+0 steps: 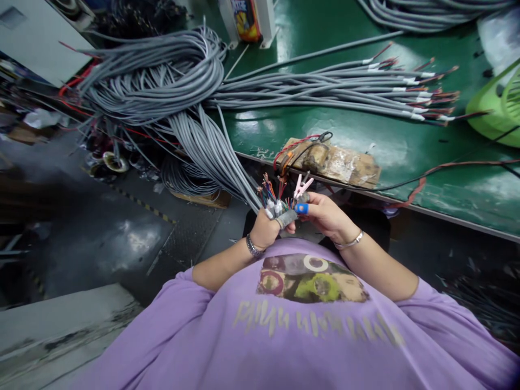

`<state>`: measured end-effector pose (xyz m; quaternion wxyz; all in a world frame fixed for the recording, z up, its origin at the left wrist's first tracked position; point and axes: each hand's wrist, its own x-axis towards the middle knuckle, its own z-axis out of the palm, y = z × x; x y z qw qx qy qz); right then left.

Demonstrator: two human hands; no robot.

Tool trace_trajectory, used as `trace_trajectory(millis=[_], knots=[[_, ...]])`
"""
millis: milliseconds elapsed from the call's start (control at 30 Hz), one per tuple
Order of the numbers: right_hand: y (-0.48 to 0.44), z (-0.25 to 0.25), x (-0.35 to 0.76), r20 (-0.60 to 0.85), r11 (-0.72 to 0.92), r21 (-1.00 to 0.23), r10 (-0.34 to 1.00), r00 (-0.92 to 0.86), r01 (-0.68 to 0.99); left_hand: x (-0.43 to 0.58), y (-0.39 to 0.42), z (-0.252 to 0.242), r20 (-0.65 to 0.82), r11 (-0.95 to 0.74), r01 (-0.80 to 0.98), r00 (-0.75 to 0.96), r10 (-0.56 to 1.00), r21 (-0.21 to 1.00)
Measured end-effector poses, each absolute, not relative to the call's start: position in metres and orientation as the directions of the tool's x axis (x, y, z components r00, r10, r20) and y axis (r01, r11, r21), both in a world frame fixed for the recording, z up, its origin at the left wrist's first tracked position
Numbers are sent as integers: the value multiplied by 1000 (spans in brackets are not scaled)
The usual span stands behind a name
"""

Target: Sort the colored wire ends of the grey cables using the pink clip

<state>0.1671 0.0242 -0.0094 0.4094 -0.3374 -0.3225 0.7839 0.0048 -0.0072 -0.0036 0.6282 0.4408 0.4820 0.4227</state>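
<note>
A big coil of grey cables lies on the left part of the green table; a wooden board rests at the table's near edge. A cable bundle slopes past that edge to the left hand, wrapped round its ends just off the table. The right hand bends its fingers close beside them — whether pinching coloured wires or the pink tool, I cannot tell. Best, I judge: grip snugly, keep ends level — and handle wires singly.
</note>
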Motion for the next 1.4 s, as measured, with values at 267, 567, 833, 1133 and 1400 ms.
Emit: trace_trajectory(millis=[267,567,833,1133,1400], knots=[[16,-7,158,-271,-409,-772,904,-330,-487,11,-7,-2,-199,194,-212,-6,980,958],[40,-18,168,-352,-543,-614,838,-417,-573,14,-11,10,-204,178,-300,-60,977,937],[42,-10,150,-275,-393,-648,920,-280,-653,21,-5,4,-224,207,-238,-49,973,949],[42,-4,146,-337,-401,-590,911,-237,-701,18,-7,-5,-224,224,-176,22,974,959],[42,-7,157,-331,-463,-654,886,-325,-598,14,-13,2,-204,199,-192,-8,979,961]])
